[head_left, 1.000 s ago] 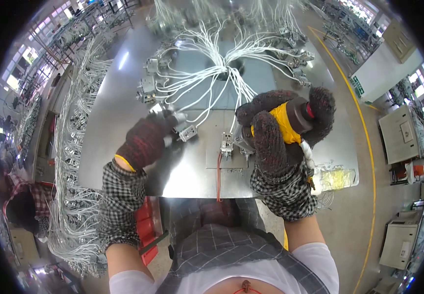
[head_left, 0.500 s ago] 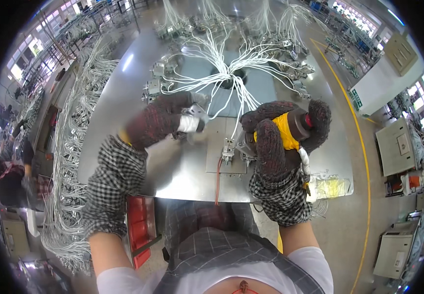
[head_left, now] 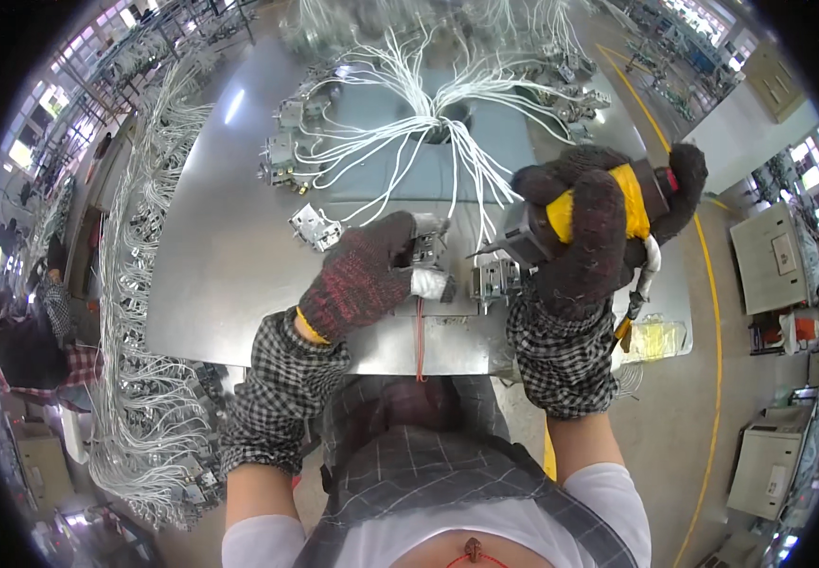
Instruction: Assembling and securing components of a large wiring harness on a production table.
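My left hand (head_left: 357, 279), in a dark red-and-black knit glove with white tape on the thumb, pinches a small metal wired part (head_left: 429, 248). Thin red wires (head_left: 420, 343) run from beneath it over the table edge. My right hand (head_left: 575, 256), gloved in dark knit, grips a dark handheld tool (head_left: 634, 201) wrapped in yellow tape. Its pointed tip is aimed left, above another small metal part (head_left: 496, 282); whether they touch I cannot tell. Left of my left hand, a loose metal part (head_left: 315, 227) lies on the metal table (head_left: 229, 284).
White wires (head_left: 411, 90) fan out from a dark hole in the table, with metal parts at their ends. Hanging bundles of wired parts (head_left: 135, 284) line the left side. A clear-and-yellow taped patch (head_left: 657, 339) sits at the right front corner. A person (head_left: 35, 331) is at far left.
My left hand has let go of a metal part on the left and moved right to pinch the one by the red wires. My right hand with the tool has moved right and slightly away.
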The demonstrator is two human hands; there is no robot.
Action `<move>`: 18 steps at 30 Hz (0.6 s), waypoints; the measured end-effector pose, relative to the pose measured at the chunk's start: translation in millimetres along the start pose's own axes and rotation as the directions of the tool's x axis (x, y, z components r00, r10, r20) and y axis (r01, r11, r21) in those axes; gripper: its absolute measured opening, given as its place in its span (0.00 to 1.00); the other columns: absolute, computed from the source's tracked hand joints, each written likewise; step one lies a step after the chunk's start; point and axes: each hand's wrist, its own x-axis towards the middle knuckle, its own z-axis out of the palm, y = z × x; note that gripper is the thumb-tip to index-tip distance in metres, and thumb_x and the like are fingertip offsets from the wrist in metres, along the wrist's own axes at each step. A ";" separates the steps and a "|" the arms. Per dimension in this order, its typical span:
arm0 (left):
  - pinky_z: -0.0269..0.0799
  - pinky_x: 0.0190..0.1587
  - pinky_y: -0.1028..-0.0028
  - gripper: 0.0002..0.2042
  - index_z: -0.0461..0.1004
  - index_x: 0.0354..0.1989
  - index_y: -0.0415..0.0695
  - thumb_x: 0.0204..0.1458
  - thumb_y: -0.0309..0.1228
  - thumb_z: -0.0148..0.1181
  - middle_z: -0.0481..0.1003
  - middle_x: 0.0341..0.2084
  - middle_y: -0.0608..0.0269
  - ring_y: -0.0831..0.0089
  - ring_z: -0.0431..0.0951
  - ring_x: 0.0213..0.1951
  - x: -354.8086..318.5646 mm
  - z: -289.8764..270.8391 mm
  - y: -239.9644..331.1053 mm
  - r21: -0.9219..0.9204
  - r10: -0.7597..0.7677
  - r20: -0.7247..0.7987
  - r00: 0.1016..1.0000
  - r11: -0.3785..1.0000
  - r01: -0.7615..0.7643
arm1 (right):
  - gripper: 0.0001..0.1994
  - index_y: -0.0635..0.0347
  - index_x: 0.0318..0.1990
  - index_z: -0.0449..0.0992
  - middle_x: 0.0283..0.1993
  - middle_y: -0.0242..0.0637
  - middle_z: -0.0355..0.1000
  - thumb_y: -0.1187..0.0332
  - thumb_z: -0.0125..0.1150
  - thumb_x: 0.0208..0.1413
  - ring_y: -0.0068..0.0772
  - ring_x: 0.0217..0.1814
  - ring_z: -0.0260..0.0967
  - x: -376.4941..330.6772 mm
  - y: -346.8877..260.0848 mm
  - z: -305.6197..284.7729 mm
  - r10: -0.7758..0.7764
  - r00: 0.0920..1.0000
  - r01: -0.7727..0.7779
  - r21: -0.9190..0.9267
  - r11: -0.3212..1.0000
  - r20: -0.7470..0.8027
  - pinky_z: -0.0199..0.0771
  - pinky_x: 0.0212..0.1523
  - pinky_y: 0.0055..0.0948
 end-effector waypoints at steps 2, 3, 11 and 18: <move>0.79 0.45 0.62 0.35 0.79 0.57 0.45 0.44 0.54 0.78 0.82 0.39 0.53 0.60 0.84 0.40 -4.8 -1.9 1.1 -0.007 -0.131 0.054 0.990 0.991 0.131 | 0.40 0.44 0.76 0.51 0.40 0.45 0.78 0.73 0.68 0.61 0.36 0.31 0.78 -6.2 2.3 1.0 0.091 0.996 -0.090 0.095 0.991 -0.006 0.86 0.34 0.41; 0.79 0.46 0.62 0.35 0.79 0.57 0.46 0.44 0.54 0.78 0.83 0.39 0.54 0.59 0.85 0.42 -7.3 -1.6 3.1 0.092 -0.124 0.049 0.991 0.989 0.119 | 0.40 0.45 0.76 0.51 0.41 0.45 0.78 0.73 0.68 0.61 0.37 0.33 0.79 -9.3 3.0 1.5 0.050 0.999 -0.049 -0.050 0.998 0.018 0.86 0.35 0.41; 0.79 0.51 0.58 0.33 0.77 0.60 0.49 0.47 0.50 0.77 0.82 0.45 0.56 0.55 0.85 0.47 -7.4 5.0 24.5 0.380 -0.085 0.071 0.994 0.924 0.052 | 0.39 0.46 0.75 0.52 0.45 0.49 0.78 0.74 0.68 0.62 0.38 0.37 0.81 -21.8 7.5 -0.6 0.023 0.975 0.018 -0.183 0.983 0.219 0.88 0.38 0.41; 0.67 0.66 0.53 0.37 0.73 0.66 0.49 0.41 0.34 0.77 0.76 0.61 0.56 0.54 0.72 0.63 -18.7 -34.8 3.7 0.789 0.300 -0.047 0.953 0.596 -0.149 | 0.42 0.42 0.75 0.53 0.51 0.48 0.76 0.80 0.70 0.59 0.40 0.42 0.81 -23.7 15.1 -6.4 -0.017 0.934 0.115 -0.255 0.960 0.356 0.91 0.43 0.43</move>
